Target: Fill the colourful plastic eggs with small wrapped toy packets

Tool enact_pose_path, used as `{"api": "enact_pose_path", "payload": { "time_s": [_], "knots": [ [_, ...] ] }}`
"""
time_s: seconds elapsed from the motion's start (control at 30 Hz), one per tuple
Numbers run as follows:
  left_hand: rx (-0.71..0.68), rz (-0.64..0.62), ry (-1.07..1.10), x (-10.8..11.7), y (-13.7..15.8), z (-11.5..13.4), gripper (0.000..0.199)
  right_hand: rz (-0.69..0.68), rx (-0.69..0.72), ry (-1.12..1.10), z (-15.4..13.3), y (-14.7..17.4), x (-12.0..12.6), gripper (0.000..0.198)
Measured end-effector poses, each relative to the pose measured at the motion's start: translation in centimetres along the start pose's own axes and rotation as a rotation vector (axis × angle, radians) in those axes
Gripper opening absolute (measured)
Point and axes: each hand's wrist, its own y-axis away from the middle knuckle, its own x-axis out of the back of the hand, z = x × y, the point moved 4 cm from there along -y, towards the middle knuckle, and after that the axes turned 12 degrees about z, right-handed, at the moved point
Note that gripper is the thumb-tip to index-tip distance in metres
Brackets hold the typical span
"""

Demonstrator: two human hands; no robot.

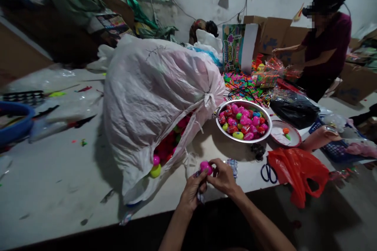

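Observation:
Near the table's front edge, a pink plastic capsule [206, 167] is between my hands. My left hand [191, 193] is closed around its lower side, with a strip of small printed packets or stickers [200, 197] hanging from the palm. The fingertips of my right hand [223, 177] pinch the capsule from the other side. Beyond my hands lies a big white woven sack [156, 82], torn open along the bottom, with pink, red and yellow capsules [156, 170] showing inside. A metal basin [250, 141] full of colourful capsules stands to the right. Another printed sheet [232, 168] lies behind my right hand.
Blue-handled scissors [268, 173] and a red plastic bag [297, 168] lie at the right front edge. A red-rimmed plate [299, 141], a black bag [293, 108] and a pile of small colourful pieces [235, 80] are farther back. A person [326, 43] stands at right; a blue tub [28, 125] is left.

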Motion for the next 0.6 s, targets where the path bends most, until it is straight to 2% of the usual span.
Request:
{"api": "enact_pose_path", "payload": {
  "time_s": [0.07, 0.2, 0.3, 0.37, 0.43, 0.47, 0.53, 0.57, 0.6],
  "knots": [
    [0.037, 0.015, 0.113, -0.2, -0.1, 0.5, 0.022, 0.082, 0.041, 0.099, 0.4, -3.1, 1.8, 0.029],
    [0.124, 0.143, 0.262, 1.3, -0.2, 1.7, 0.009, 0.324, 0.096, 0.452, 1.1, -12.5, 7.7, 0.037],
    [0.082, 0.211, 0.336, 3.2, -0.1, 2.3, 0.016, 0.400, 0.062, 0.705, 1.5, -17.9, 11.2, 0.039],
    [0.040, 0.196, 0.367, 4.1, 0.0, 2.5, 0.025, 0.463, 0.056, 0.714, 1.5, -18.9, 11.5, 0.045],
    [-0.004, 0.185, 0.387, 5.0, 0.1, 2.6, 0.027, 0.459, 0.098, 0.551, 1.0, -17.6, 9.3, 0.044],
    [-0.029, 0.208, 0.394, 5.6, 0.2, 2.7, 0.026, 0.384, 0.138, 0.417, 0.5, -16.3, 7.1, 0.039],
    [-0.085, 0.295, 0.391, 7.1, 0.5, 2.9, 0.021, 0.109, 0.222, 0.134, -1.3, -12.8, 0.9, 0.026],
    [-0.114, 0.341, 0.373, 8.0, 0.7, 3.1, 0.021, -0.056, 0.256, 0.030, -2.7, -10.8, -2.6, 0.021],
    [-0.146, 0.385, 0.346, 9.0, 1.0, 3.4, 0.021, -0.159, 0.266, -0.012, -4.0, -9.1, -5.7, 0.017]
  ]
}}
